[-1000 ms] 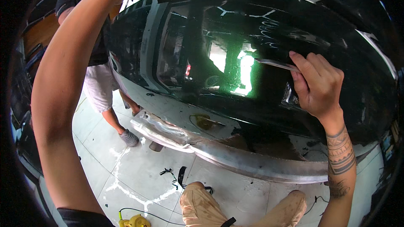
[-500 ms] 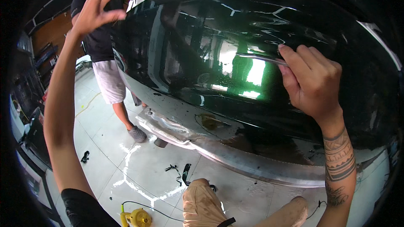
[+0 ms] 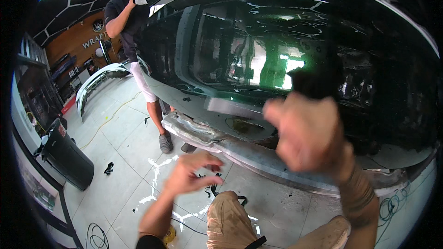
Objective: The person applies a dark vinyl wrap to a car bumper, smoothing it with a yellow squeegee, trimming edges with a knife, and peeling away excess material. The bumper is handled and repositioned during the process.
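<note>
My right hand (image 3: 311, 131), smeared by motion, is closed on a slim silver tool (image 3: 233, 109), which points left across the lower part of a car panel. Glossy dark green film (image 3: 184, 60) with ripples and bright reflections covers the panel. Below it runs a bare grey bumper area (image 3: 258, 168) with a rough silvery strip. My left hand (image 3: 194, 173) hangs over the floor in front of the bumper, its fingers curved and apart with nothing between them.
Another person (image 3: 122, 23) stands at the panel's left end, one hand on a white piece. A black bin (image 3: 69, 157), a removed white bumper (image 3: 99, 80), dark scraps (image 3: 109, 168), a yellow cable (image 3: 110, 119) and a green hose (image 3: 392, 205) are around on the tiled floor.
My left hand has dropped from high at the panel's left edge to low before my knee. My right hand has moved down with the tool. The view has shifted, showing more room at left.
</note>
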